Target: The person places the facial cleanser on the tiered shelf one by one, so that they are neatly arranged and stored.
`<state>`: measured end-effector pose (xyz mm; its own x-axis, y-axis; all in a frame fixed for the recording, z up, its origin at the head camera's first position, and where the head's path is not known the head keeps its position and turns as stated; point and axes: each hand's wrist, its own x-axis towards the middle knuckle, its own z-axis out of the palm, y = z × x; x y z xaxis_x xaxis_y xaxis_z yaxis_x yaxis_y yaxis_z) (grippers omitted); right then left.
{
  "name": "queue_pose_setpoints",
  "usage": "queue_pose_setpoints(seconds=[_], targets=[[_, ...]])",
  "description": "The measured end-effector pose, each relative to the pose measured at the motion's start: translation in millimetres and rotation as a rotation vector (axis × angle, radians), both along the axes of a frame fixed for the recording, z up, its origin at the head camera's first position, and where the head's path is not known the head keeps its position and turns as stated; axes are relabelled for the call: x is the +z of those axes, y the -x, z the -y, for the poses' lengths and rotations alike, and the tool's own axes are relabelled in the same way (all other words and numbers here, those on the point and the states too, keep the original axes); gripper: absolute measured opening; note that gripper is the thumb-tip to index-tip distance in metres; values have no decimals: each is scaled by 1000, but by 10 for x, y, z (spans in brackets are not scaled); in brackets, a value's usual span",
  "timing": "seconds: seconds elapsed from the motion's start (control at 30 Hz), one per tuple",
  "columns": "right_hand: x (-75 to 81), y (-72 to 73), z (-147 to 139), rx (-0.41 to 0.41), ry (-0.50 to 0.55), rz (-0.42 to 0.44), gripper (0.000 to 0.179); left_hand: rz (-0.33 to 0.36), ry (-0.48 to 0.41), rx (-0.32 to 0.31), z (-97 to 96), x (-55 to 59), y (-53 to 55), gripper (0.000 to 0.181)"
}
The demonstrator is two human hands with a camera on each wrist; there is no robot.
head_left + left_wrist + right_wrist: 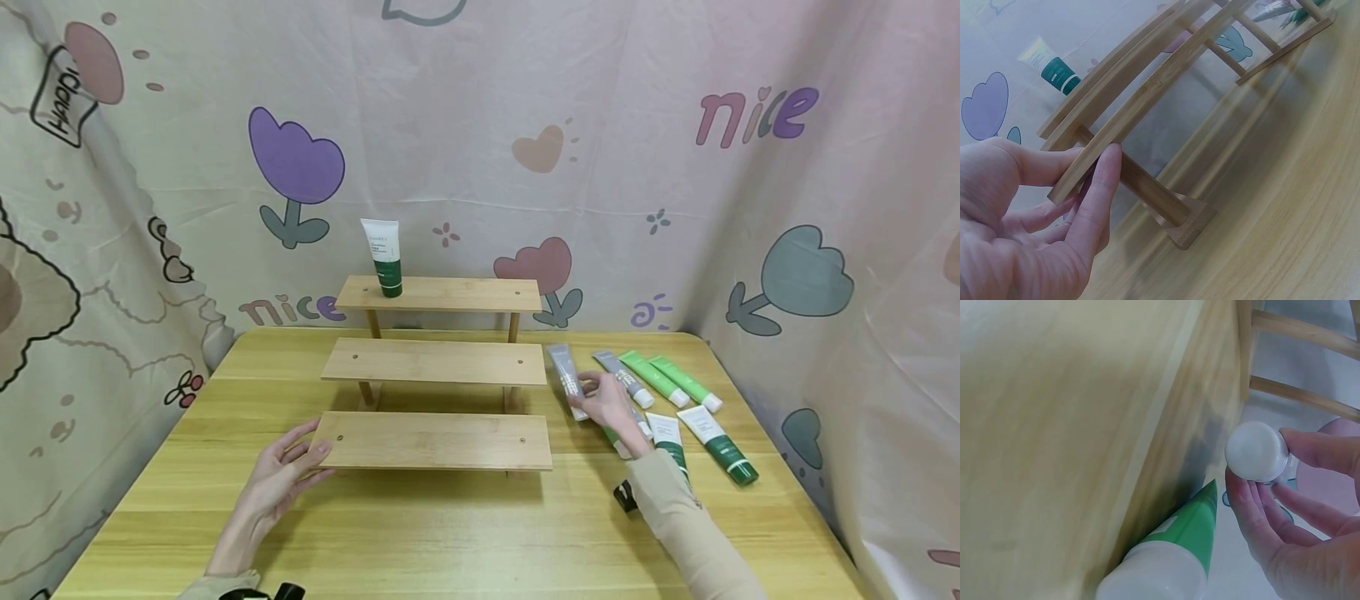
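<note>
Your right hand (609, 406) pinches a grey tube (563, 365) near its capped end, thumb and fingers closed on it, between the rack (435, 362) and the tabletop's (450, 533) right edge, toward the far corner. Your left hand (279, 473) grips the lowest shelf's (435, 442) left end. You seem to be at the picking-up step — the next move likely calls for a lift clear of the other tubes (654, 379), rack held steady.

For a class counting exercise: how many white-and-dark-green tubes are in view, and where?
3: one tube on the top board, another tube at right on the table, a third tube left of that, partly covered by the right sleeve. More could be hidden there.
</note>
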<state>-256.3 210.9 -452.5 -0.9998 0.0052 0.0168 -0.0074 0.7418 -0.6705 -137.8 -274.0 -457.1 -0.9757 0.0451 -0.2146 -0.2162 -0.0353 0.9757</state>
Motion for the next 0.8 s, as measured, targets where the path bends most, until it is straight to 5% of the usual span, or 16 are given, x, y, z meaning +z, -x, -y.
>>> queue_pose_setpoints(seconds=[0.8], targets=[[287,36,49,31,412,40,55,-27,0,-15,8,-11,3,72]])
